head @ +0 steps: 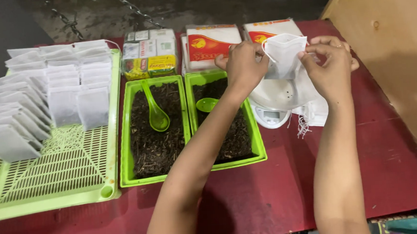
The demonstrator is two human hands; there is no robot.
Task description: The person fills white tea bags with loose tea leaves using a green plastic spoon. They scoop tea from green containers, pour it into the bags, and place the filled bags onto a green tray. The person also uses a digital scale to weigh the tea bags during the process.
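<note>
Left hand [244,62] and right hand [329,64] both pinch a small white mesh pouch [284,54] above the white scale [275,101]; a slack grip could drop it.

1. I work at a table [281,194] covered in a dark red cloth.
2. Beyond its far edge lies a dark, stained floor [106,17] with a thin metal chain [137,10] across it.
3. A plain brown wooden panel [398,57] stands at my right.
4. The light is dim and soft.
</note>
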